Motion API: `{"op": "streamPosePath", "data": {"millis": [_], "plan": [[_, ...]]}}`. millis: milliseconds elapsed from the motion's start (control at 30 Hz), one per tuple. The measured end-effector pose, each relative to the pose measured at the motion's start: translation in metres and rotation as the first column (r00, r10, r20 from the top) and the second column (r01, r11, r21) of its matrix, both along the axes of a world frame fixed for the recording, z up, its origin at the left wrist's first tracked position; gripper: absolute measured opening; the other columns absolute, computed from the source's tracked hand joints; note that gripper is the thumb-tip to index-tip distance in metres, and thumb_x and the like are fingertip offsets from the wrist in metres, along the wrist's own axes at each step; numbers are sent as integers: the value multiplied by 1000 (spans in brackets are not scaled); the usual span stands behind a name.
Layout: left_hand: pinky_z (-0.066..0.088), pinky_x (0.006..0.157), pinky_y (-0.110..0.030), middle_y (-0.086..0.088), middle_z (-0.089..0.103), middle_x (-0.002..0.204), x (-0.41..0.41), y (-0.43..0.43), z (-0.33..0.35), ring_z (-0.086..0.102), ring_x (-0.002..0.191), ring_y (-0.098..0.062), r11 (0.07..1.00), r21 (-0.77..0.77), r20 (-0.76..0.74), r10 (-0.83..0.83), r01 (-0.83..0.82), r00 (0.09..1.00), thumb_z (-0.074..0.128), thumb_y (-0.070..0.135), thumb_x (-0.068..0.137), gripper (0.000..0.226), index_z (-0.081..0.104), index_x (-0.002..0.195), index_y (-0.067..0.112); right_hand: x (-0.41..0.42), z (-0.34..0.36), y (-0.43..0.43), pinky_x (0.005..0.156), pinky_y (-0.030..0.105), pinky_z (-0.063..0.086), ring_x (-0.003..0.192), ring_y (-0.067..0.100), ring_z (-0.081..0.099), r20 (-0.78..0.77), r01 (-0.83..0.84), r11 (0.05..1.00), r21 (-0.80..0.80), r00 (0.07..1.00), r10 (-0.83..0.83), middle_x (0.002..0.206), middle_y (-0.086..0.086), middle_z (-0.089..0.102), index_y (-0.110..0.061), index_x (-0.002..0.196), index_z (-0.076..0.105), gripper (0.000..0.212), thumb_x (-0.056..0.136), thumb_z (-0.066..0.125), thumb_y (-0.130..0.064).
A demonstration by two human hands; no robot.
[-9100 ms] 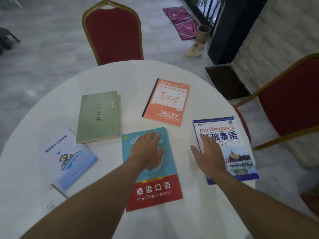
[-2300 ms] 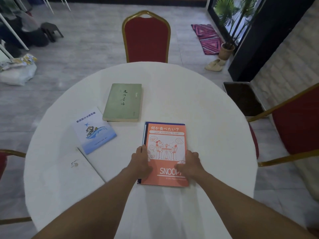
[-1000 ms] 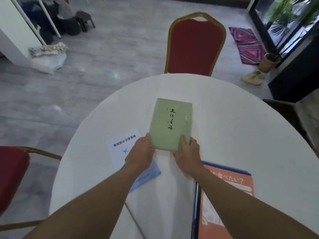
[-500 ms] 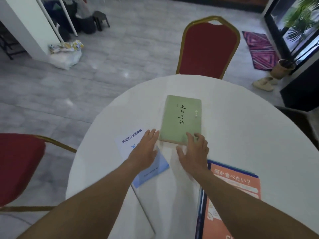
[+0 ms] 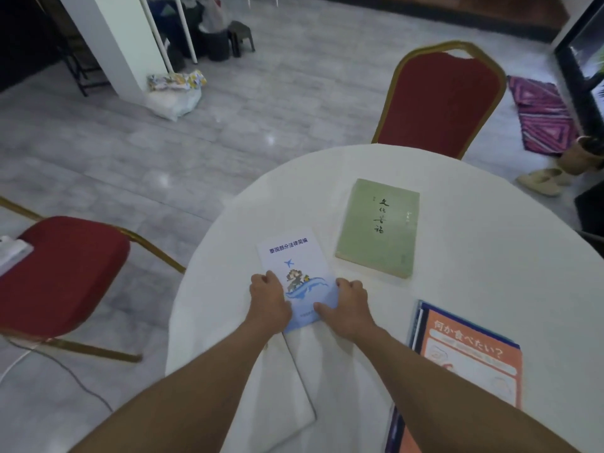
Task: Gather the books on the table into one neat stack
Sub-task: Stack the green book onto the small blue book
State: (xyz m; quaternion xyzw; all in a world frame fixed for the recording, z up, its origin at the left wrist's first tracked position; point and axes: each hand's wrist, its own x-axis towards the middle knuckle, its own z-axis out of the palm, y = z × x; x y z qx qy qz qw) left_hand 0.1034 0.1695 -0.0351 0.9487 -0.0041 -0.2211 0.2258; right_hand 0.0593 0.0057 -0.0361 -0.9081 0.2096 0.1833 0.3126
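Observation:
A thin white-and-blue booklet (image 5: 295, 259) with a plane and whale drawing lies near the left edge of the round white table (image 5: 474, 256). My left hand (image 5: 269, 297) grips its left edge and my right hand (image 5: 348, 304) grips its near right corner. Apart from it, to the right and farther away, lies a green book (image 5: 379, 227). At the near right a stack topped by an orange Snoopy book (image 5: 470, 364) rests on the table, with blue book edges showing beneath. A flat white book (image 5: 281, 384) lies under my left forearm.
One red chair (image 5: 441, 99) with a gold frame stands beyond the table, and another red chair (image 5: 62, 273) stands to the left. Bags (image 5: 175, 93) sit on the grey floor by a white pillar. A patterned rug (image 5: 541, 112) and slippers (image 5: 542, 179) lie at the right.
Both hands left the green book and moved left onto the white-and-blue booklet, closing on its edges. The view has swung left.

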Motion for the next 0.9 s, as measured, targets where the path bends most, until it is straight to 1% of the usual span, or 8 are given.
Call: {"op": "streamPosePath", "data": {"millis": [200, 333, 433, 567, 600, 733, 833, 900], "plan": [[47, 99, -35, -23, 42, 130, 11, 0, 4, 50, 121, -39, 934, -150, -177, 298, -325, 938, 65, 12, 81, 51, 47, 127, -2, 7, -1, 6, 106, 37, 40, 131, 36, 42, -31, 90, 995, 45, 996, -89, 138, 18, 42, -6, 137, 43, 63, 84, 74, -22], [55, 91, -44, -18, 57, 118, 19, -2, 6, 61, 106, -33, 868, -328, -156, 339, -372, 928, 59, 8, 73, 39, 50, 111, 5, 8, 2, 0, 99, 36, 43, 123, 34, 47, 34, 158, 978, 136, 986, -164, 129, 17, 45, -4, 126, 45, 44, 86, 64, -9], [53, 88, -39, -14, 58, 112, 27, -11, 25, 62, 101, -30, 837, -432, -82, 334, -336, 939, 52, -4, 81, 32, 40, 105, 13, 9, 11, -4, 73, 23, 47, 105, 27, 59, 110, 222, 926, 305, 958, -266, 116, 11, 55, -9, 112, 39, 32, 88, 57, 0], [51, 80, -33, -5, 59, 105, 45, -30, 50, 63, 92, -26, 828, -502, 5, 290, -249, 957, 50, -5, 87, 31, 40, 108, 16, 18, 31, -19, 85, 39, 54, 102, 29, 65, 195, 303, 868, 394, 895, -401, 111, 8, 62, -11, 118, 38, 34, 91, 57, -4], [50, 77, -32, -3, 58, 104, 50, -37, 55, 63, 89, -25, 832, -511, 27, 267, -216, 963, 49, -5, 89, 30, 41, 109, 16, 20, 36, -25, 83, 37, 55, 100, 29, 65, 214, 322, 858, 400, 878, -429, 109, 7, 62, -11, 119, 38, 35, 91, 57, -4], [49, 69, -26, 0, 57, 105, 71, -81, 73, 62, 86, -21, 834, -549, 88, 123, -55, 988, 45, -6, 88, 39, 46, 119, 17, 28, 49, -60, 59, 8, 40, 89, 19, 59, 278, 376, 838, 396, 820, -500, 106, -1, 58, -11, 129, 35, 40, 94, 52, 0], [53, 89, -41, -10, 60, 119, 83, -114, 68, 60, 104, -27, 850, -513, 146, -54, 122, 988, 44, 6, 76, 54, 50, 130, 9, 34, 48, -87, 74, 14, 44, 98, 21, 59, 290, 418, 833, 362, 799, -526, 117, 2, 59, -10, 138, 34, 50, 93, 52, 1], [39, 108, -36, -18, 52, 136, 90, -134, 59, 49, 125, -32, 873, -435, 160, -167, 221, 973, 45, 12, 76, 68, 42, 143, 3, 40, 43, -103, 90, 24, 44, 112, 25, 59, 294, 447, 830, 333, 788, -541, 128, 7, 59, -8, 143, 35, 55, 91, 52, 1]]}}
